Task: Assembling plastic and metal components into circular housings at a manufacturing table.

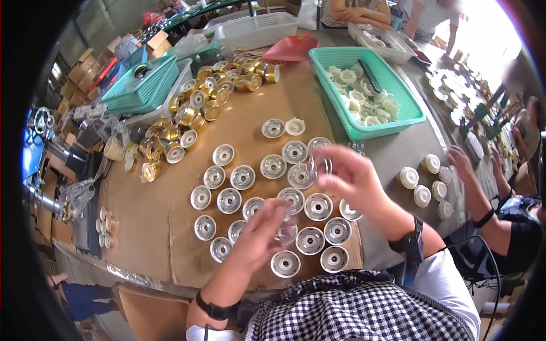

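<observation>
Thumb and fingers of the right hand (358, 176) are closed around a clear ring-like piece (321, 166), up over the cups. Left hand (256, 236) has another see-through bit (286, 230) by its fingertips, but it's pretty blurry, so can't tell if that one's actually gripped. Biggest thing here's the brown cardboard sheet (142, 227). Next up, a heap of gold parts (196, 99) at the far left, then a green basket (392, 128) with white plastic parts (372, 108) inside. Smaller: a red scoop (293, 48) beyond the heap, and loads of round silvery-faced cups (310, 240) sitting around and beneath both hands.
</observation>
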`<state>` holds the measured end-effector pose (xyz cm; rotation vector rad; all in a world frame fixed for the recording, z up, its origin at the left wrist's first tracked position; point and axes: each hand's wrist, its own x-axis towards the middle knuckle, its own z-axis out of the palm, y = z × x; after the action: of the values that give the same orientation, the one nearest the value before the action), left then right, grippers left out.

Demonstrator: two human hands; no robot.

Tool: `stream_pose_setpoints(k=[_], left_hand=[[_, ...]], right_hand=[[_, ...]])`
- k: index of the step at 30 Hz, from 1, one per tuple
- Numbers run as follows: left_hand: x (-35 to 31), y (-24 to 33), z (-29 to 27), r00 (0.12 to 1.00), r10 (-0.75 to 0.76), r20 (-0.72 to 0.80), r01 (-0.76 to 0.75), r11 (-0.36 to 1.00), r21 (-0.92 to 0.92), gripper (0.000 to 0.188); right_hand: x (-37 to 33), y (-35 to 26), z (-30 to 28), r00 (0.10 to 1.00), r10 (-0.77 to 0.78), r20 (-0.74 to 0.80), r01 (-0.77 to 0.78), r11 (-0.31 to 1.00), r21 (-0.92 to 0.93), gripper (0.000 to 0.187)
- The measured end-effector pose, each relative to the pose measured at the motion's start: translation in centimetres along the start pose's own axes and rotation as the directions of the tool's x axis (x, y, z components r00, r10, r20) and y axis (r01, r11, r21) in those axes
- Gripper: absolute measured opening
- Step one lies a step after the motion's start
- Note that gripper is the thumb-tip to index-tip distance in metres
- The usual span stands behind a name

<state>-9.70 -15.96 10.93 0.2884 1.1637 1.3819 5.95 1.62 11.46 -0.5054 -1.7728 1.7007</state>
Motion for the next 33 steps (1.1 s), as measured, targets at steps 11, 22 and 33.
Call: stream_pose_setpoints(k=[11,22,33], left_hand=[[-1.9,3.5,-15.1,0.868,0.435,-0.241,-0.447,0.894,0.006,0.026],[-2.7,2.0,-16.8,0.796,0.367,-0.481,-0.429,0.903,-0.022,0.037],[-3.3,-4.0,-15.1,0.448,0.89,-0.087,-0.451,0.309,0.838,0.049]], right_hand=[[19.6,10.4,11.3,0.901,-0.145,0.408,0.388,0.69,-0.611,0.049],[20.0,12.0,14.2,0.862,0.074,0.502,0.425,0.435,-0.794,0.048],[6.4,5.3,17.7,0.709,0.188,0.68,-0.177,0.98,-0.086,0.034]])
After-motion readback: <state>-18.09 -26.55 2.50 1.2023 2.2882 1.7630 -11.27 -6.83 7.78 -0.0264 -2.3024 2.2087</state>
